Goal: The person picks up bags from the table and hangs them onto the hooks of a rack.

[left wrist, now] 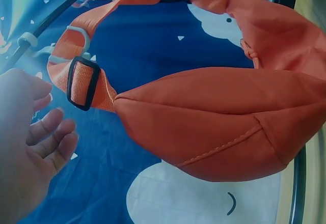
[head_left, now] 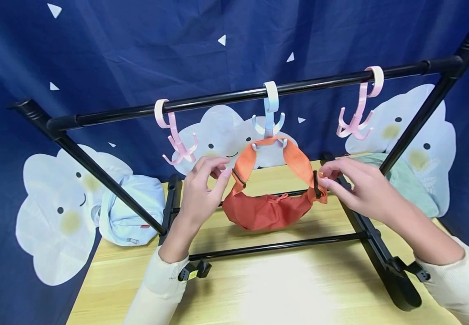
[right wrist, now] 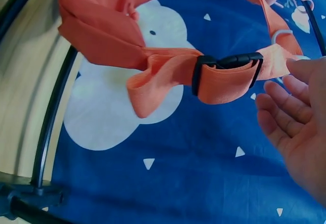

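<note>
A red-orange waist bag [head_left: 267,213] hangs by its orange strap [head_left: 297,161] from the prongs of a light blue hook [head_left: 271,97]. To its left is my left hand [head_left: 202,192], fingers loosely bent beside the strap's black slider [left wrist: 84,83]; the left wrist view shows a gap between them. My right hand [head_left: 358,186] is at the other side, near the black buckle [right wrist: 229,63]. In the right wrist view its thumb tip overlaps the strap's edge, while the other fingers are relaxed around nothing. The bag's body sags below both hands.
Pink hooks [head_left: 180,146] [head_left: 356,122] hang on either side along the black rack's top bar [head_left: 226,97]. A pale blue bag [head_left: 131,210] lies at the left, and a green cloth item [head_left: 413,185] behind the right post. The rack stands on a wooden table [head_left: 145,280].
</note>
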The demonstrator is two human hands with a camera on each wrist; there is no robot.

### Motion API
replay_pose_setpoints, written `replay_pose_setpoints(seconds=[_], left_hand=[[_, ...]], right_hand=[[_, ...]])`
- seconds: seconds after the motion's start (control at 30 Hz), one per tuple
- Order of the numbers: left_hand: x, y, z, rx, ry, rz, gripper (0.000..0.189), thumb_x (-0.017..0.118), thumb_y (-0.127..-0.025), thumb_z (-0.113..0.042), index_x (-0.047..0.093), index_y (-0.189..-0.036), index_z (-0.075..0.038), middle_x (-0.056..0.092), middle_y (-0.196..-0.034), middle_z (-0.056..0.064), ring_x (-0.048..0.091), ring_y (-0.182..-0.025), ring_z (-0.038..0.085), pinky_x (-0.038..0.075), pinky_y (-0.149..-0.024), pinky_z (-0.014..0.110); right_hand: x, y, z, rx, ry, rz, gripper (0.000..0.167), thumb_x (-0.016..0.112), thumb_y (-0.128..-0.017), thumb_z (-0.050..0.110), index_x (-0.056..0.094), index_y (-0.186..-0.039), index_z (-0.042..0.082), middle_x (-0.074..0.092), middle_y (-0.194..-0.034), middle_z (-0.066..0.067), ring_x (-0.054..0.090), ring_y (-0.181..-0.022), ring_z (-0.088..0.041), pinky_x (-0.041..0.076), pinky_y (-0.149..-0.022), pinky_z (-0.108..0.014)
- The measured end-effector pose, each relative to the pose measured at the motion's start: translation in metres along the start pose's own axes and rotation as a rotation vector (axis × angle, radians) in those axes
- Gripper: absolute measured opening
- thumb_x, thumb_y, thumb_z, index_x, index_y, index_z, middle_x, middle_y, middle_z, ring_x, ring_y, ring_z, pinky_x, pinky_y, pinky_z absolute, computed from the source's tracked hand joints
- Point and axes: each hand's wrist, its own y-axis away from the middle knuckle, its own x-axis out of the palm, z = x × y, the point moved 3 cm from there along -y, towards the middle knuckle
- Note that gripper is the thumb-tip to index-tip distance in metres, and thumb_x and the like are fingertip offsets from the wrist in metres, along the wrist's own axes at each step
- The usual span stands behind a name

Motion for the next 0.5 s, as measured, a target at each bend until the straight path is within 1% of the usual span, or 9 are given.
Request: replay_pose_setpoints(seconds=[0.07, 0.2, 0.3, 0.4, 0.5], left_hand=[[0.001, 0.001, -0.001, 0.002, 0.004, 0.002, 0.021, 0.070, -0.096, -0.007, 0.070, -0.115, 0.000, 0.066, -0.093, 0.015, 0.064, -0.078, 0.021, 0.059, -0.074, 0.034], [0.004, 0.005, -0.005, -0.013, 0.021, 0.014, 0.020, 0.070, -0.096, -0.007, 0.068, -0.114, 0.000, 0.066, -0.093, 0.013, 0.064, -0.080, 0.019, 0.059, -0.074, 0.032], [0.007, 0.008, -0.010, -0.017, 0.044, 0.026, 0.019, 0.070, -0.095, -0.006, 0.068, -0.113, -0.001, 0.068, -0.093, 0.010, 0.065, -0.081, 0.017, 0.058, -0.075, 0.029], [0.010, 0.009, -0.018, 0.015, 0.079, 0.038, 0.019, 0.071, -0.094, -0.003, 0.067, -0.113, -0.001, 0.068, -0.091, 0.008, 0.064, -0.081, 0.016, 0.057, -0.074, 0.028], [0.015, 0.009, -0.026, 0.065, 0.110, 0.052, 0.018, 0.069, -0.094, -0.002, 0.066, -0.112, 0.000, 0.066, -0.088, 0.007, 0.063, -0.079, 0.016, 0.056, -0.070, 0.028]], right_hand=[[-0.001, 0.006, -0.002, 0.005, 0.003, 0.005, 0.033, 0.062, -0.103, 0.043, 0.073, -0.105, 0.012, 0.070, -0.089, 0.007, 0.063, -0.081, -0.008, 0.048, -0.073, -0.018], [-0.003, 0.018, -0.005, 0.029, 0.025, 0.027, 0.022, 0.069, -0.101, 0.034, 0.073, -0.106, 0.012, 0.072, -0.092, 0.006, 0.065, -0.084, -0.009, 0.051, -0.078, -0.020], [-0.004, 0.026, -0.008, 0.041, 0.027, 0.040, 0.017, 0.072, -0.099, 0.029, 0.073, -0.106, 0.013, 0.072, -0.093, 0.005, 0.063, -0.084, -0.008, 0.051, -0.073, -0.017], [-0.005, 0.034, -0.010, 0.055, 0.019, 0.052, 0.014, 0.075, -0.096, 0.022, 0.073, -0.107, 0.014, 0.071, -0.093, 0.005, 0.062, -0.084, -0.005, 0.049, -0.066, -0.014], [-0.007, 0.042, -0.013, 0.093, 0.021, 0.078, 0.019, 0.080, -0.090, 0.011, 0.072, -0.107, 0.016, 0.071, -0.094, 0.007, 0.060, -0.085, 0.000, 0.048, -0.062, -0.011]])
